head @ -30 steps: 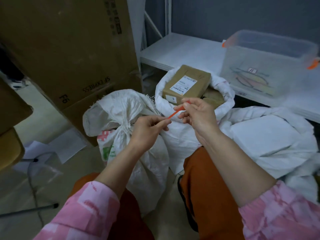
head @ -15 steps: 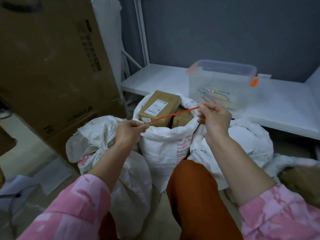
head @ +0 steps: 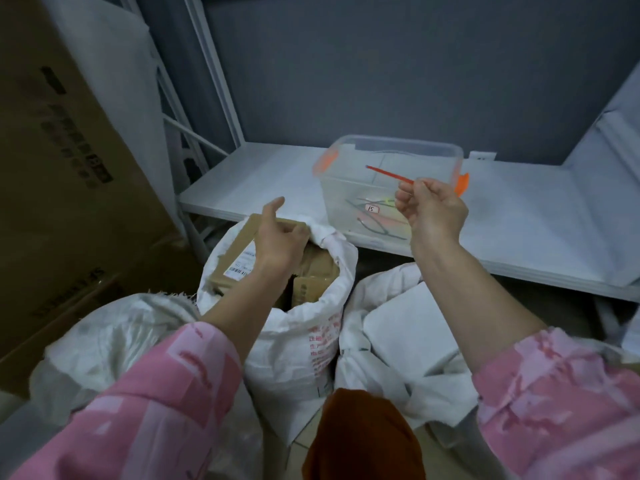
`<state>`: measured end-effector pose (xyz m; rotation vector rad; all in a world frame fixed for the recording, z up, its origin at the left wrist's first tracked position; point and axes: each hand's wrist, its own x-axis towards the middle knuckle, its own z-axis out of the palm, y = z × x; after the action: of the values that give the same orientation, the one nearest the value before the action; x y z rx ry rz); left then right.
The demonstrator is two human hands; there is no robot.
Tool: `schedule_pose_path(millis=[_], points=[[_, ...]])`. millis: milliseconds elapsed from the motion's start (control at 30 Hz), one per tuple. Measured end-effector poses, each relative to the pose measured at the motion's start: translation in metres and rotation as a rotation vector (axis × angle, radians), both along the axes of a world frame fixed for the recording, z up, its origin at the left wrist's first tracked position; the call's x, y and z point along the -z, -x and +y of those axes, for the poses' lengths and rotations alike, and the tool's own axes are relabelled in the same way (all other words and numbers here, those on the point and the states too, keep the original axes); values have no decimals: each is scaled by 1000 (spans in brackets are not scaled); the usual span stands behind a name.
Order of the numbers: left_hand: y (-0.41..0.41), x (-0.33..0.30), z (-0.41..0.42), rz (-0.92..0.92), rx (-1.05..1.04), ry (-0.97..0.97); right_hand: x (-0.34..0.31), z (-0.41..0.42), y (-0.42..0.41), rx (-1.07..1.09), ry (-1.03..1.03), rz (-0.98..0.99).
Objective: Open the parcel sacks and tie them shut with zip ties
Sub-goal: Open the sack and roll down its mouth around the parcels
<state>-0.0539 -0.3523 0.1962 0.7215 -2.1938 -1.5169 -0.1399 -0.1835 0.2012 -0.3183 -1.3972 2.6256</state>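
Observation:
My right hand pinches a red zip tie and holds it up in front of the clear plastic bin. My left hand hangs over the mouth of the open white sack, fingers curled, holding nothing. Brown cardboard parcels fill that sack. To its left sits another white sack. A third white sack lies crumpled on the right, below my right forearm.
The bin sits on a low white shelf and holds several zip ties. A big cardboard box stands on the left. The shelf's white frame rises behind. My knee in orange trousers is at the bottom centre.
My left hand let go of the red tie's end and moved over the open sack. My right hand carried the tie up and right, toward the bin. The view tilted upward.

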Motion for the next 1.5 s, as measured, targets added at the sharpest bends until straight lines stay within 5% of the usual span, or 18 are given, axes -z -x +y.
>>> schedule_pose_path(millis=[467,767,1200,1367,1500], points=[[68,36,-18,-80,72,-3,27,-33,95,-125,-251,-240],[-10,52,-76,-252,87,95,49,-100,-10,-377,-517,-198],[-206,58,-252,-394,-416,258,55,-274,-173,-896,-750,-29],[-245,69,-288,-536,-627,10,59,-320,-219,-1030,-860,77],[-241,88,-283,-427,-574,-328,65,-335,-238,-1035,-944,158]])
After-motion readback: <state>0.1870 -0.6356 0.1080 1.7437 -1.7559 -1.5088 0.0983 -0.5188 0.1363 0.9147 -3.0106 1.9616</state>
